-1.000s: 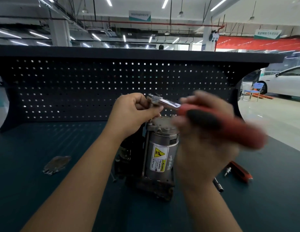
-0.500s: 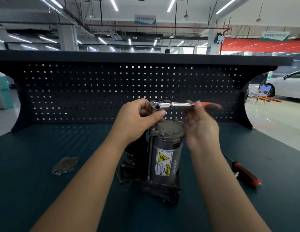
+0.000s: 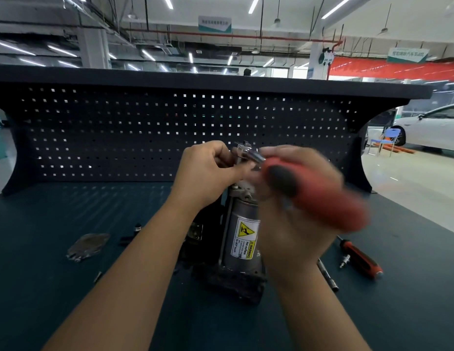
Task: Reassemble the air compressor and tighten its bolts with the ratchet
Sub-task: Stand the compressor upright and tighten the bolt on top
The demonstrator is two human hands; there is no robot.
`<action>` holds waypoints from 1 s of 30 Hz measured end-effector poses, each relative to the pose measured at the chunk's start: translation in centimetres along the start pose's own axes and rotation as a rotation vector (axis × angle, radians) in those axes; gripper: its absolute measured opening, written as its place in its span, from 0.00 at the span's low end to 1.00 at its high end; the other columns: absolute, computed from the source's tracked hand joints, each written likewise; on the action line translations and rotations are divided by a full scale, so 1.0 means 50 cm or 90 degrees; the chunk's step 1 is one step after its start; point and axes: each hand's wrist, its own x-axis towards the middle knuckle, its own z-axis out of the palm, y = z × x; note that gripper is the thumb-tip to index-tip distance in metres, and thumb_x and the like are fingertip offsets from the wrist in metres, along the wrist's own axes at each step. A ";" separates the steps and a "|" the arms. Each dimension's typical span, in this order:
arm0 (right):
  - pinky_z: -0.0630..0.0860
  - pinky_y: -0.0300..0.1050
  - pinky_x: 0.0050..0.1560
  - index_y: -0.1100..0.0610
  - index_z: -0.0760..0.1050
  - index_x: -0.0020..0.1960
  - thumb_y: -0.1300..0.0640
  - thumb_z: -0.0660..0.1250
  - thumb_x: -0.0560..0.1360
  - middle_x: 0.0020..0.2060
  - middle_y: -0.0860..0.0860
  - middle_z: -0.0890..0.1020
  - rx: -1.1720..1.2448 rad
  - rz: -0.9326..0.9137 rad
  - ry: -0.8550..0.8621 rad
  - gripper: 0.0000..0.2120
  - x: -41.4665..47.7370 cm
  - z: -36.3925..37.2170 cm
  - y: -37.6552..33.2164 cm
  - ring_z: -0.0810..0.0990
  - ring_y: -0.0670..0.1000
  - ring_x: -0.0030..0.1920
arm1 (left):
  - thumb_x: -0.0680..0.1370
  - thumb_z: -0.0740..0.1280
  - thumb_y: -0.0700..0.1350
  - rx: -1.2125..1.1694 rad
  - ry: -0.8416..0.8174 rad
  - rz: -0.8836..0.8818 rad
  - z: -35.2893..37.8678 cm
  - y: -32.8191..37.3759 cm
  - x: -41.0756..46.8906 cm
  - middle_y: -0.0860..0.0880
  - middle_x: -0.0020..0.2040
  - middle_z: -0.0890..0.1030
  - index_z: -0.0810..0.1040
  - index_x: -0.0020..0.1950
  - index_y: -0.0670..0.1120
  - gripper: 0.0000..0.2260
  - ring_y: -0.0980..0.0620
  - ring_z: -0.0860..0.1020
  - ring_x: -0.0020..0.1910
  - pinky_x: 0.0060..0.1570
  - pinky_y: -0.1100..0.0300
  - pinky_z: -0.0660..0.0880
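Workbench, ratchet in right hand, above compressor

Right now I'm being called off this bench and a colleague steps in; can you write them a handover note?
Left hand pinches the head of the ratchet above the top of the air compressor.
Right hand grips the ratchet's red handle, blurred by motion.
The compressor stands upright on the workbench; a red-handled tool and an extension bar lie right of it.
Done: body looks assembled. Left: tighten the top bolts; which are tight cannot be seen.
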 end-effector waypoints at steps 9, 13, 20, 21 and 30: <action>0.77 0.46 0.52 0.60 0.72 0.46 0.64 0.59 0.80 0.39 0.53 0.84 0.481 0.896 0.331 0.05 0.053 -0.047 0.124 0.85 0.49 0.36 | 0.75 0.69 0.47 -0.007 -0.122 -0.006 -0.015 -0.017 0.006 0.56 0.36 0.84 0.77 0.39 0.49 0.05 0.60 0.82 0.38 0.40 0.70 0.76; 0.80 0.48 0.48 0.65 0.69 0.57 0.64 0.63 0.79 0.38 0.52 0.85 0.405 0.712 0.315 0.09 0.052 -0.047 0.115 0.86 0.54 0.43 | 0.71 0.71 0.51 0.021 -0.046 -0.004 -0.004 -0.015 0.004 0.55 0.36 0.84 0.78 0.39 0.47 0.08 0.58 0.82 0.37 0.40 0.63 0.79; 0.75 0.40 0.54 0.51 0.75 0.57 0.66 0.72 0.70 0.46 0.58 0.81 0.076 -0.042 -0.057 0.19 0.005 -0.018 0.000 0.82 0.58 0.46 | 0.58 0.72 0.54 -0.006 0.071 -0.037 0.020 0.004 0.001 0.57 0.24 0.75 0.72 0.30 0.47 0.14 0.61 0.71 0.26 0.26 0.67 0.69; 0.75 0.41 0.56 0.56 0.77 0.55 0.70 0.74 0.66 0.47 0.58 0.81 -0.007 -0.096 -0.134 0.20 0.001 -0.016 -0.001 0.82 0.58 0.48 | 0.58 0.71 0.53 -0.037 0.077 -0.043 0.020 0.004 -0.002 0.57 0.24 0.73 0.70 0.29 0.48 0.13 0.60 0.70 0.26 0.27 0.64 0.67; 0.79 0.46 0.54 0.54 0.70 0.55 0.52 0.67 0.77 0.45 0.47 0.84 0.172 0.301 0.270 0.10 0.018 -0.031 0.026 0.83 0.47 0.50 | 0.66 0.76 0.48 -0.042 0.048 -0.051 0.013 -0.018 0.009 0.50 0.32 0.84 0.73 0.34 0.41 0.15 0.55 0.83 0.35 0.38 0.55 0.81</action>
